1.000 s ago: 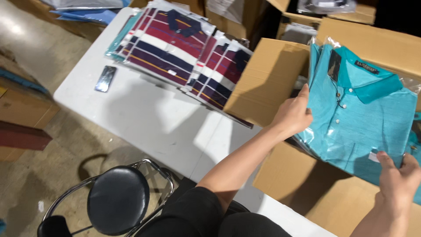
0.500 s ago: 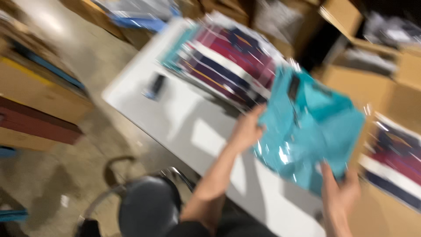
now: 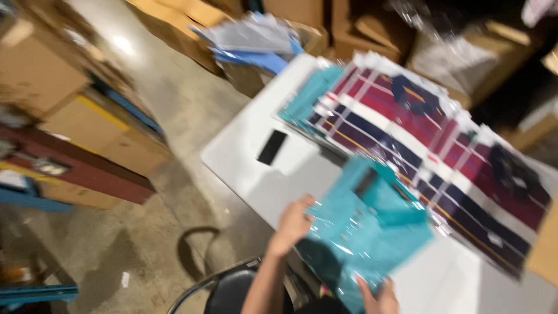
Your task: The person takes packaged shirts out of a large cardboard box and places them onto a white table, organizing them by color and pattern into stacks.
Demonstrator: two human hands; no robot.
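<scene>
Teal bagged shirt held between left hand, right hand.

Below me the floor is bare grey concrete, scuffed, with one bright patch of overhead light glaring near its far end; a white table stands on it, one corner jutting toward my left; just under me I see the dark round seat of a chair with a thin metal frame; brown cardboard boxes crowd the left side, blurred, and more cartons stand beyond the table's far edge.
</scene>
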